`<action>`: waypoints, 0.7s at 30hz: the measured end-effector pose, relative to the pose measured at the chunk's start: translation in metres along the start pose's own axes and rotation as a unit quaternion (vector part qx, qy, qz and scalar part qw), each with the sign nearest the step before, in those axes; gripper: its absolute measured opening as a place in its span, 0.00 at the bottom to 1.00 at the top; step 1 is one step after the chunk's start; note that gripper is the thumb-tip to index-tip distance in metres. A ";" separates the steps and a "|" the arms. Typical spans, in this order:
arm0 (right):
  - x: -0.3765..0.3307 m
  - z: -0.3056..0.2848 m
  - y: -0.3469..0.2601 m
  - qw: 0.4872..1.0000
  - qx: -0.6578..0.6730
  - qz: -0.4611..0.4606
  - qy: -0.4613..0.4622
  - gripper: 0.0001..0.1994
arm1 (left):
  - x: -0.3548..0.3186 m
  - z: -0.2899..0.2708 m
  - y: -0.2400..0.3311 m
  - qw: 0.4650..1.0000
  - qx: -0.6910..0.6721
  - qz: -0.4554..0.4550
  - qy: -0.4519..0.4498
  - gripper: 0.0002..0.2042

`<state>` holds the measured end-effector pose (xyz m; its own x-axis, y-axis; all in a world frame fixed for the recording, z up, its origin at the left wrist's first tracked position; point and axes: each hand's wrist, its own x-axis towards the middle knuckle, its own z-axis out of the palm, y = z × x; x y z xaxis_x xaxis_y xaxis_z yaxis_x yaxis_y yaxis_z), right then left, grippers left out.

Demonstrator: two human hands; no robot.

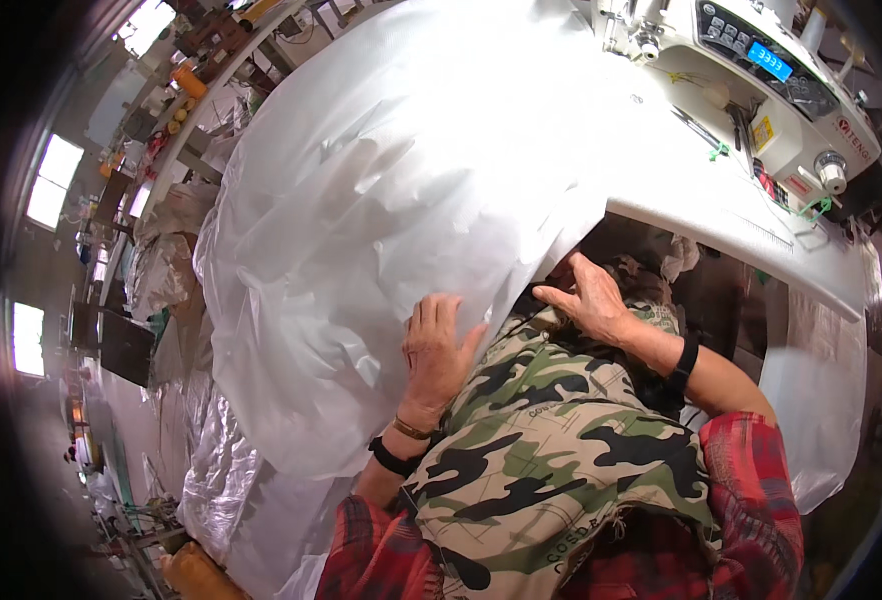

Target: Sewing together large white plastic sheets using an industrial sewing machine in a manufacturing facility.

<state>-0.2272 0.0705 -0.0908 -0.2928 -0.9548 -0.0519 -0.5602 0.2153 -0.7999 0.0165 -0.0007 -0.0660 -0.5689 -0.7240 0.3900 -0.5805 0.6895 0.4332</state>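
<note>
A large, wrinkled sheet of white translucent plastic [331, 240] covers the work surface and drapes down toward my lap. My left hand [436, 350] lies flat on its near part, fingers stretched out and thumb apart. At the sheet's right edge is my right hand [593, 300], with its thumb spread from the fingers. Its other fingertips reach the edge and are partly hidden, but no grip on the sheet shows. Under both hands, a camouflage-patterned apron [551, 430] covers my lap.
A white sewing machine [776, 150] with a lit control panel stands at the far right on a white table [741, 230]. Tweezers [696, 128] and green thread lie beside it. Crumpled clear plastic [216, 470] hangs at the left, near cluttered shelves [186, 130].
</note>
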 end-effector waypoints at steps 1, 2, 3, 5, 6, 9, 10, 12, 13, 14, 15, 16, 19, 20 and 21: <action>0.003 0.004 0.003 1.000 -0.030 0.000 0.002 0.29 | -0.002 0.003 -0.002 1.000 0.023 0.012 0.007 0.16; 0.007 0.009 0.007 0.998 -0.054 0.012 0.003 0.28 | -0.003 0.007 -0.004 0.999 0.040 0.015 -0.004 0.15; 0.011 0.013 0.011 0.997 -0.077 0.022 0.003 0.27 | -0.005 0.010 -0.008 0.998 0.059 0.012 -0.014 0.15; 0.018 0.018 0.017 0.998 0.046 0.026 -0.024 0.22 | -0.007 0.016 -0.016 0.996 0.081 0.014 -0.019 0.14; 0.021 0.019 0.017 0.993 0.109 0.023 -0.037 0.20 | -0.007 0.017 -0.021 0.996 0.081 0.018 -0.015 0.12; 0.013 0.004 0.006 0.961 0.267 -0.048 -0.059 0.16 | -0.004 0.008 -0.036 0.991 -0.082 -0.106 -0.031 0.06; 0.007 -0.004 -0.002 0.944 0.315 -0.079 -0.063 0.14 | -0.002 0.000 -0.042 0.966 -0.166 -0.189 -0.057 0.04; -0.019 -0.039 -0.014 0.932 0.331 -0.066 -0.133 0.12 | 0.008 -0.022 -0.055 0.898 -0.378 -0.224 -0.021 0.05; -0.033 -0.059 -0.016 0.939 0.290 -0.088 -0.162 0.12 | 0.012 -0.037 -0.062 0.868 -0.428 -0.251 -0.020 0.05; -0.052 -0.084 -0.015 0.939 0.254 -0.094 -0.210 0.13 | 0.016 -0.050 -0.068 0.833 -0.480 -0.276 -0.005 0.06; -0.071 -0.091 -0.012 0.876 0.445 -0.087 -0.166 0.14 | 0.019 -0.057 -0.071 0.817 -0.506 -0.276 -0.010 0.06; -0.095 -0.103 -0.006 0.856 0.513 0.031 -0.045 0.15 | 0.024 -0.061 -0.075 0.798 -0.537 -0.273 -0.002 0.07; -0.102 -0.108 0.037 0.822 0.559 0.086 0.062 0.18 | 0.031 -0.063 -0.080 0.778 -0.573 -0.257 -0.009 0.07; -0.097 -0.100 0.051 0.867 0.479 0.127 0.056 0.17 | 0.032 -0.059 -0.081 0.782 -0.569 -0.254 -0.016 0.07; -0.090 -0.093 0.062 0.894 0.399 0.198 0.057 0.17 | 0.033 -0.056 -0.081 0.781 -0.572 -0.250 -0.026 0.07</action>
<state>-0.3080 0.1889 -0.0803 -0.4483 -0.7995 -0.3997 0.3214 0.2730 -0.9067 0.0772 -0.0819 -0.0431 -0.4772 -0.8751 -0.0806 0.1453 -0.1690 0.9749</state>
